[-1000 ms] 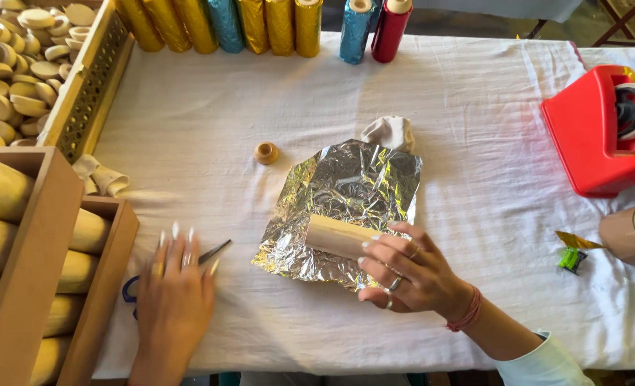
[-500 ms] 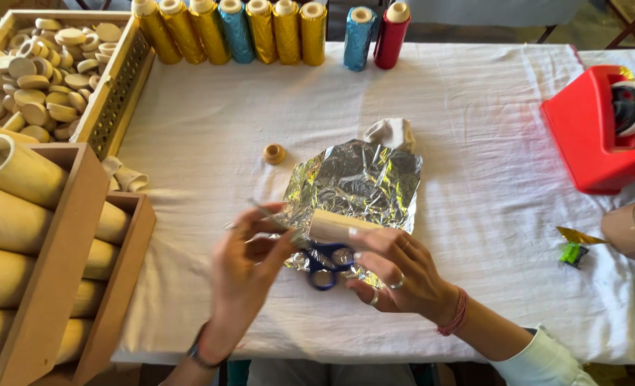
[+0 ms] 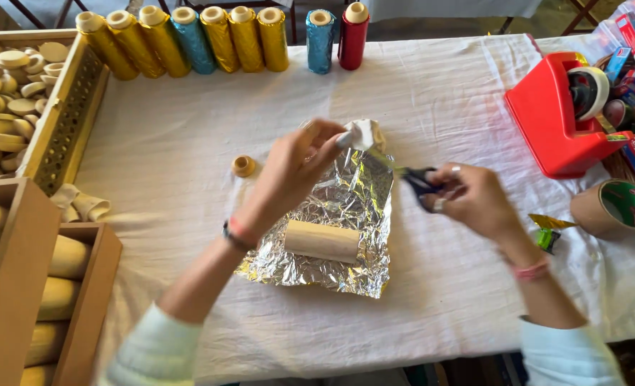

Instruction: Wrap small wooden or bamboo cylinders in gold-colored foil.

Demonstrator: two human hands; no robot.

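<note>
One pale wooden cylinder lies on its side across the near half of a crinkled sheet of silver foil, which is spread on the white tablecloth close to the near table edge. Beyond the cylinder, the left hand is closed in a pinch on the sheet's far corner, lifted and bunched white at the fingertips, while the right hand is wrapped round the handles of dark-handled scissors, blades pointed toward that pinched corner. A cleaner cut would likely be had with the foil kept taut between the pinch and the cylinder's weight, and the blades led along one straight line so the thin sheet is not torn. Little room is left to the right, where a brown tape roll and a red tape dispenser stand near the right hand; to the left a small tan ring sits apart. Open cloth lies farther back, bounded by a row of gold, blue and red wrapped spools.
</note>
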